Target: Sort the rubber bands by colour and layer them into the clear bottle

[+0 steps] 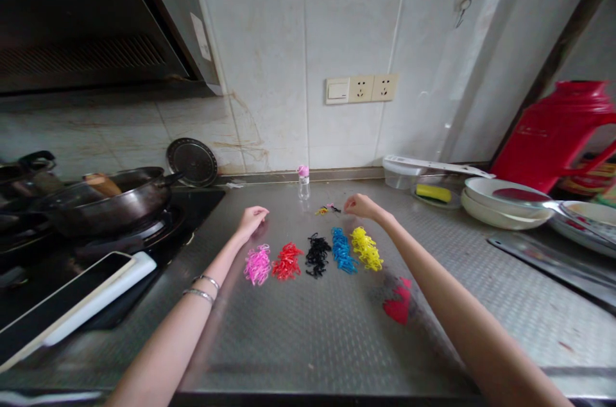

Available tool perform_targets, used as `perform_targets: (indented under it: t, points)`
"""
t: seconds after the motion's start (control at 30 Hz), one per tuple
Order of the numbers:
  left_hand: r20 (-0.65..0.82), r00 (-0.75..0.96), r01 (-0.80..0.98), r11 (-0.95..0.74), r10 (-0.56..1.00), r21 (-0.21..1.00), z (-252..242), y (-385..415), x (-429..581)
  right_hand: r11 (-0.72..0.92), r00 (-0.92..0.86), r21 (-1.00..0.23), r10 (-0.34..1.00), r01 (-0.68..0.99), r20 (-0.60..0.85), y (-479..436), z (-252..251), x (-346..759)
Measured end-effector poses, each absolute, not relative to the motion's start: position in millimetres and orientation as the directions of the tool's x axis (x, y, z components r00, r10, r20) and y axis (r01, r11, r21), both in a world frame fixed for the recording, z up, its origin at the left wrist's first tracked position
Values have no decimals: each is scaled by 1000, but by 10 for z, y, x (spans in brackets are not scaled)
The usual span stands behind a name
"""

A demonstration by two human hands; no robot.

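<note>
My left hand point(253, 221) rests on the steel counter behind the pink rubber bands point(258, 264), its fingers loosely stretched out and holding nothing visible. Curled fingers close my right hand point(362, 206) behind the yellow rubber bands point(366, 249); whatever lies in its fingertips is too small to make out. Beside those fingertips is a small mixed cluster of bands point(321, 210), yellow, black and a little pink. Between the pink and yellow piles lie red rubber bands point(287, 261), black rubber bands point(317, 254) and blue rubber bands point(343, 250). A clear little bottle with a pink cap point(303, 182) stands behind.
At left, a wok point(110, 205) sits on the stove, with a phone point(67, 304) on a white object in front. To the right are stacked bowls point(500, 211), a cleaver point(553, 269), a yellow sponge point(433, 194) and a red thermos point(548, 137).
</note>
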State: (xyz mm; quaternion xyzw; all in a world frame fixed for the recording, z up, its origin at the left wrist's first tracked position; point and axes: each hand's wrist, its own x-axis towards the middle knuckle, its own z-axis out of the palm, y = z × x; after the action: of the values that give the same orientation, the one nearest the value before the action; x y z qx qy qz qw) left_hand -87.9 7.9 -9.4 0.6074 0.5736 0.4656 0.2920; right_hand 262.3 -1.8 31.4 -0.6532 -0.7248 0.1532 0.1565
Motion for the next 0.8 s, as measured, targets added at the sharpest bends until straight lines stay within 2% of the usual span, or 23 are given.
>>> perform_targets:
  t: [0.13, 0.43, 0.8]
  points:
    - [228, -78, 417, -176, 970, 892, -109, 88, -893, 60, -23, -341, 994, 938, 111, 88, 181, 2452]
    - [229, -63, 400, -185, 971, 897, -133, 104, -907, 76, -31, -284, 986, 956, 161, 108, 74, 2380]
    - [231, -68, 416, -183, 971, 891, -130, 104, -908, 209, -112, -429, 964, 879, 241, 119, 97, 2477]
